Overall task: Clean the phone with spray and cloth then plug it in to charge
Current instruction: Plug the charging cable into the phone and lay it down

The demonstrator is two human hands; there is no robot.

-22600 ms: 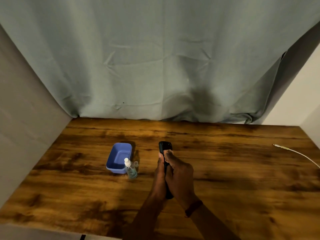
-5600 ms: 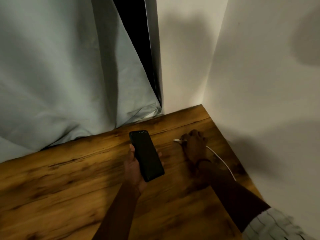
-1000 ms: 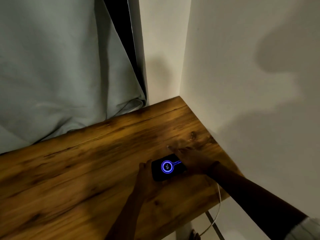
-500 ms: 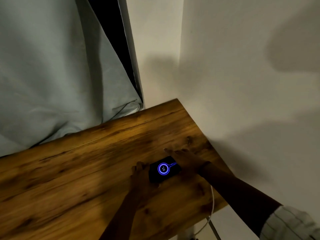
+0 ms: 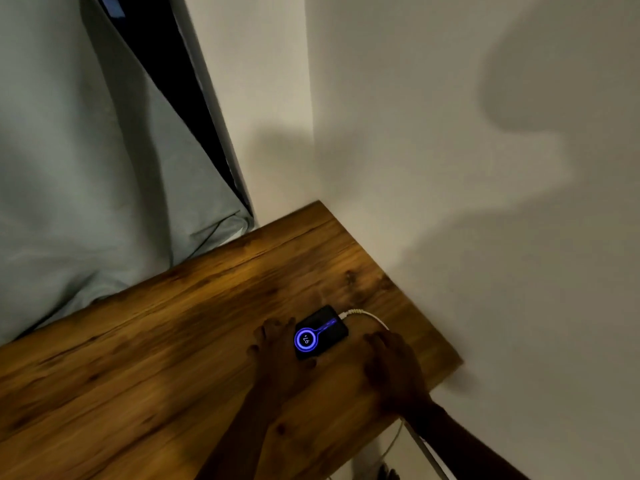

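Observation:
The black phone (image 5: 320, 334) lies flat on the wooden table (image 5: 138, 358) near its right edge, screen up and lit with a blue charging ring showing 97. A white charging cable (image 5: 360, 312) is plugged into its far end and curves right. My left hand (image 5: 273, 358) rests on the table against the phone's near left side, fingers apart and thumb by its near corner, not gripping it. My right hand (image 5: 391, 365) is just right of the phone, apart from it, holding nothing. The spray and cloth are out of view.
A white wall (image 5: 450, 168) runs along the table's right edge. A grey-green curtain (image 5: 69, 168) hangs behind the table at the left. The cable drops past the table's front right edge (image 5: 393, 445) toward the floor.
My right hand has pulled back off the phone's far end, which uncovers the plugged cable. My left hand has loosened its hold on the near end. The phone stays lit.

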